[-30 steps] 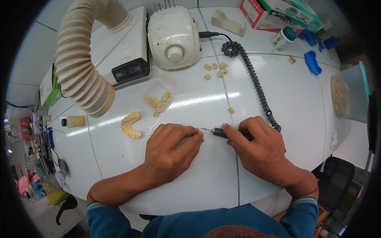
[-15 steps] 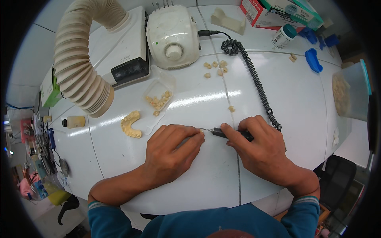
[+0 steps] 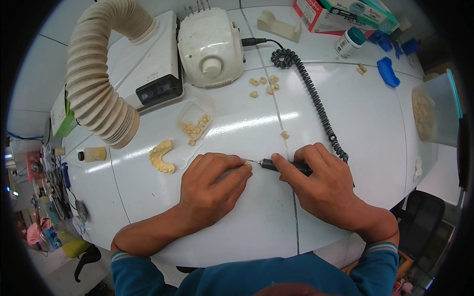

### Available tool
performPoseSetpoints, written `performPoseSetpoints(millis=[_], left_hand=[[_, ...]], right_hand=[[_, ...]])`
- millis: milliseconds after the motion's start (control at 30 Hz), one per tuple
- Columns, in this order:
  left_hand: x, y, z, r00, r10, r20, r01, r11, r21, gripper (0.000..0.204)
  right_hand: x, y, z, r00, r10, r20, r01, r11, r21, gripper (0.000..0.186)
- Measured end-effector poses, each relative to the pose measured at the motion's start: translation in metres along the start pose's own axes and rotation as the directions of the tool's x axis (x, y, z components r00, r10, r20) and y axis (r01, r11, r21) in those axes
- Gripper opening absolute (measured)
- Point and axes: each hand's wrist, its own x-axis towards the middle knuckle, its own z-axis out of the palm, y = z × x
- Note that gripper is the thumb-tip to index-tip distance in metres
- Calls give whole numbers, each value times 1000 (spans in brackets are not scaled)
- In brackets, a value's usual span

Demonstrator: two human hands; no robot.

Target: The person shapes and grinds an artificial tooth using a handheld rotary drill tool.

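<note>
My right hand [image 3: 321,185] is wrapped round a black rotary handpiece [image 3: 269,165], its thin metal bur pointing left. The bur's tip meets a tiny pale tooth-like piece [image 3: 248,164], pinched between the thumb and fingers of my left hand [image 3: 210,185] and mostly hidden by them. Left of that hand lies a yellowish dental arch cast [image 3: 159,157]. Behind it, an open clear plastic box [image 3: 206,100] contains several cream tooth-shaped pieces [image 3: 193,129]. One similar piece [image 3: 285,134] lies alone beyond the handpiece.
A white control unit [image 3: 210,52] feeds the handpiece by a black coiled cord [image 3: 316,93]. A ribbed hose [image 3: 94,84] arches over the left side. Several loose pieces [image 3: 270,90] lie farther back. At the right are a blue tray [image 3: 388,73] and a clear tub [image 3: 437,108].
The whole view has shifted slightly. Both hands keep their grips, with the bur still at the small piece.
</note>
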Motion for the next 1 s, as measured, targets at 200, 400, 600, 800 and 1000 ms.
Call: performPoseSetpoints(millis=[200, 400, 600, 800, 1000], left_hand=[[-2, -2, -1, 1000, -6, 17, 6, 1000, -2, 31], [-3, -3, 0, 994, -83, -64, 81, 996, -25, 44], [3, -2, 0, 993, -120, 17, 120, 993, 21, 42], [-2, -6, 5, 987, -153, 54, 154, 988, -2, 33], [-2, -5, 1, 981, -184, 55, 188, 978, -92, 26]], right_hand=[[-2, -1, 0, 1000, -5, 25, 4, 999, 41, 56], [-1, 2, 2, 999, 45, -23, -43, 997, 71, 53], [2, 2, 0, 999, 47, -8, -46, 996, 73, 51], [3, 2, -1, 998, 63, -26, -60, 994, 92, 49], [1, 3, -4, 997, 69, -27, -66, 992, 111, 48]])
